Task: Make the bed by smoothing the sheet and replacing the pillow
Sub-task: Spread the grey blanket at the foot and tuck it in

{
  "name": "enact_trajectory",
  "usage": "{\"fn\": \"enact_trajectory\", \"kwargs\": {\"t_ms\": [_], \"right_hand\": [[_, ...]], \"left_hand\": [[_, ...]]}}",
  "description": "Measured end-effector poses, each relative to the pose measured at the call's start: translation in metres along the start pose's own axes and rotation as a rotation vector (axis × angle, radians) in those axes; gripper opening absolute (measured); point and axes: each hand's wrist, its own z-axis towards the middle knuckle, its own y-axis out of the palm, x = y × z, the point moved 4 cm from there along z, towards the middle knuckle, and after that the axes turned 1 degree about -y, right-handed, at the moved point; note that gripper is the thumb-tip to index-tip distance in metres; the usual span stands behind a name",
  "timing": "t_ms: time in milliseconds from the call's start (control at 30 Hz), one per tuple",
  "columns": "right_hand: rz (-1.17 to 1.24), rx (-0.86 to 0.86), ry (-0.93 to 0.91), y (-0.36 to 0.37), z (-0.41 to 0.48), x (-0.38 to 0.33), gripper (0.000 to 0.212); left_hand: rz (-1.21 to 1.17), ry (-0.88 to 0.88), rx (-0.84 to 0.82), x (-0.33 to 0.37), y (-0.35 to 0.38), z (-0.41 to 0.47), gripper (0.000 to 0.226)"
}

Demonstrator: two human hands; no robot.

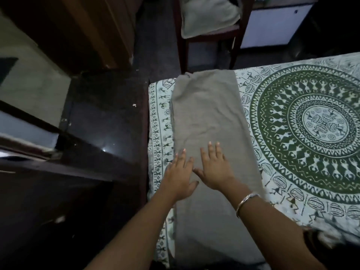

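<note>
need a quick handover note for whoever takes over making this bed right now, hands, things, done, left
Left hand: open, flat on the grey cloth, gripping nothing.
Right hand: open, flat on the same cloth, beside the left.
Things: the grey cloth lies lengthwise along the left edge of the bed, over the green patterned sheet. A pillow sits on the chair beyond the bed.
Done: the patterned sheet looks mostly flat.
Left: finish smoothing, then bring the pillow back to the bed.

1. Both forearms are bare, with no sleeves visible.
2. The right wrist wears a thin metal bangle (247,204), silver coloured.
3. The fingernails on both hands look short and pale.
</note>
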Motion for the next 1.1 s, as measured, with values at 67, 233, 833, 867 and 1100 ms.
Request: {"fn": "enact_trajectory", "kwargs": {"t_ms": [67,233,833,867,1100], "right_hand": [[0.025,0.054,0.065,-0.005,-0.004,-0.027,0.078],[0.195,0.114,0.293,0.004,-0.038,-0.08,0.079],[0.24,0.085,0.374,0.002,-0.036,-0.132,0.079],[0.242,0.081,0.384,0.002,-0.026,-0.132,0.079],[0.391,0.12,0.578,-0.015,0.066,-0.144,0.076]], "left_hand": [[0.05,0.043,-0.018,-0.031,-0.009,-0.01,0.084],[0.144,0.195,-0.053,-0.078,-0.033,-0.038,0.086],[0.216,0.36,-0.092,-0.104,-0.06,-0.035,0.084],[0.227,0.368,-0.112,-0.11,-0.061,-0.024,0.084],[0.343,0.527,-0.186,-0.145,-0.092,0.076,0.084]]}}
